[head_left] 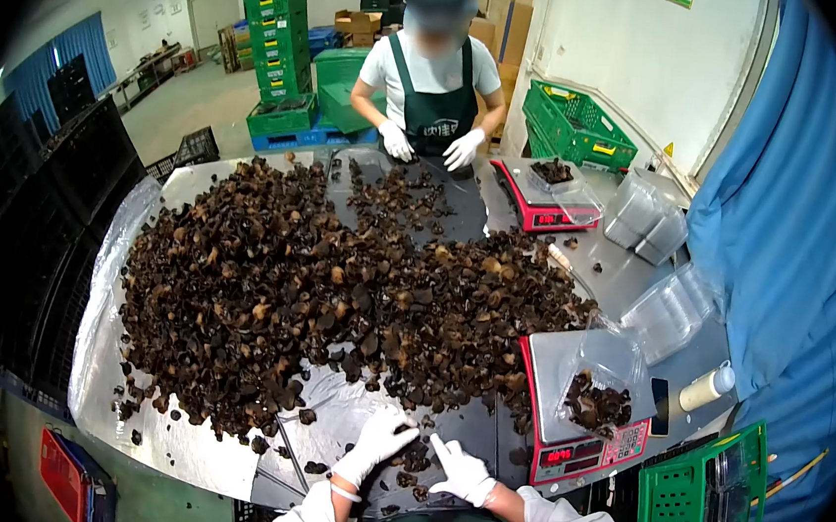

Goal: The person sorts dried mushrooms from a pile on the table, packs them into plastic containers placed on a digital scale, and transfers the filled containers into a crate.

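My left hand [381, 441], in a white glove, is low over the metal table [212, 454] at the near edge, fingers bent toward a few dark mushroom pieces [410, 462]; what its fingertips hold, if anything, is too small to tell. Just right of those pieces is my right hand [461, 472], also gloved, with thumb and finger apart and nothing seen in it. Beyond both hands spreads a large heap of dark brown mushrooms [267, 278]. To the right, a red scale [546, 411] bears an open clear box with mushrooms [596, 404] in it.
Across the table stands a person [433, 83] in white gloves, beside a second red scale [541, 215]. Clear boxes [645, 219], a phone [660, 406] and a bottle [707, 388] line the right side. A green crate [685, 503] sits at the lower right.
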Available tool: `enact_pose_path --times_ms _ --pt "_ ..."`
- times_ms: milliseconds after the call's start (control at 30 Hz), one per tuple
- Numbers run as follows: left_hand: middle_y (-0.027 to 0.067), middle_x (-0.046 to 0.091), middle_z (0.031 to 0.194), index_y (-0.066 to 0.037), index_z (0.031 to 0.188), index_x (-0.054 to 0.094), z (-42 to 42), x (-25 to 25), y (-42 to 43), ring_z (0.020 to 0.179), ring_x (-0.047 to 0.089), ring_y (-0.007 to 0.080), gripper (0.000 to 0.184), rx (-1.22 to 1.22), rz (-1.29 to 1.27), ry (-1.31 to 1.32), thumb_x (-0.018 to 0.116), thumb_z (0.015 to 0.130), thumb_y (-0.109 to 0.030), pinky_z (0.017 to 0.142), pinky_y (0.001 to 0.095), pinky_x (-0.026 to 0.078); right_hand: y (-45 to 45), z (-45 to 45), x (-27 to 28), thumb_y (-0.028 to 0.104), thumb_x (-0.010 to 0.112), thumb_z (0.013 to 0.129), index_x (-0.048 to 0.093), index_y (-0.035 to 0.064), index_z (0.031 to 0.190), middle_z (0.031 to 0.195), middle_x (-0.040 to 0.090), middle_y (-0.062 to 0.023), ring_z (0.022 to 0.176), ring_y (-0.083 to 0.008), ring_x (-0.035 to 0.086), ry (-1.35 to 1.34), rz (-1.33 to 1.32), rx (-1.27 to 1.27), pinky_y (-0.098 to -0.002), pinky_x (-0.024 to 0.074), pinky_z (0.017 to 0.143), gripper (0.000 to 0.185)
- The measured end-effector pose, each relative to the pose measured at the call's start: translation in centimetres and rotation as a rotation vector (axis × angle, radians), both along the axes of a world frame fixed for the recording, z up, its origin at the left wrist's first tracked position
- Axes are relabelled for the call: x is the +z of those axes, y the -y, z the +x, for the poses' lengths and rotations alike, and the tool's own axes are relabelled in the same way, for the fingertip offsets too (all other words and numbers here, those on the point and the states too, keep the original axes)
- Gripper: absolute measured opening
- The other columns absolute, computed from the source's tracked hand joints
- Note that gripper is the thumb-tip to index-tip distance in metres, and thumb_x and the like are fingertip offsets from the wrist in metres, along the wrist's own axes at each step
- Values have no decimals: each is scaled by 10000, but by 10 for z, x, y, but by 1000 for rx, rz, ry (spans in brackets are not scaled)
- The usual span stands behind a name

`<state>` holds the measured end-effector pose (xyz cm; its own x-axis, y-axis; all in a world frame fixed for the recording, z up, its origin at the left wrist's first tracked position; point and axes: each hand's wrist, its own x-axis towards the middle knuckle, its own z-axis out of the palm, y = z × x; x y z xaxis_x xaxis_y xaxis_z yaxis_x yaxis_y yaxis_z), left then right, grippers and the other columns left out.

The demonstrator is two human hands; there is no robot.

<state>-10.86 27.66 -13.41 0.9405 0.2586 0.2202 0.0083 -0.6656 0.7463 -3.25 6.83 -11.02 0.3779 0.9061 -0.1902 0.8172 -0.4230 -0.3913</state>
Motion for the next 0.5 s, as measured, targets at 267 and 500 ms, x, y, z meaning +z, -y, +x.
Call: enact_pose_path --times_ms 267,500 --pt "112 557 788 -57 766 595 -80 -18 -3 796 548 330 178 242 126 -63 617 826 -224 711 404 465 -66 -55 -30 308 768 706 242 41 1385 1097 475 -239 745 -363 644 -167 8 275 -431 528 612 899" --pt "129 619 736 -27 747 638 -197 -14 -27 714 604 318 186 440 -14 -206 627 814 -200 681 385 494 -119 -149 -78 207 750 686 403 17 1265 1139 484 -202 965 -352 580 -430 322 538 -398 488 822 701"
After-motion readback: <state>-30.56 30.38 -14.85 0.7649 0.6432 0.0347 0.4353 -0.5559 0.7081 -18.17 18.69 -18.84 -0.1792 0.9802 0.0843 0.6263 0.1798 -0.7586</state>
